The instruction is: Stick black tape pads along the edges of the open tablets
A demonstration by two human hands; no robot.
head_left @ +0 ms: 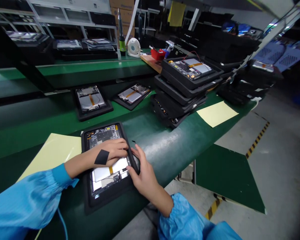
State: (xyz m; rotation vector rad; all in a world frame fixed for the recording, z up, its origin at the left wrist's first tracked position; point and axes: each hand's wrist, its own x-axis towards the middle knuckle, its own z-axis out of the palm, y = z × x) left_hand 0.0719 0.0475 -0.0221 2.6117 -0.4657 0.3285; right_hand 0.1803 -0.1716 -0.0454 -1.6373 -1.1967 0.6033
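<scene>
An opened tablet lies face down in a black foam tray, its circuit board and silvery battery exposed. My left hand lies across the middle of it with fingers stretched toward the right rim; its fingertips are partly hidden. A black square patch sticks to the back of this hand near the wrist. At the tray's right rim, my right hand has its thumb on the inner side and its fingers outside, around the edge. Just above its index finger is a small black piece.
Two more opened tablets in trays, one at left and another, lie behind. A stack of trays stands at right, beside a yellow sheet. Another yellow sheet lies left. Farther back are a white fan and an electric screwdriver.
</scene>
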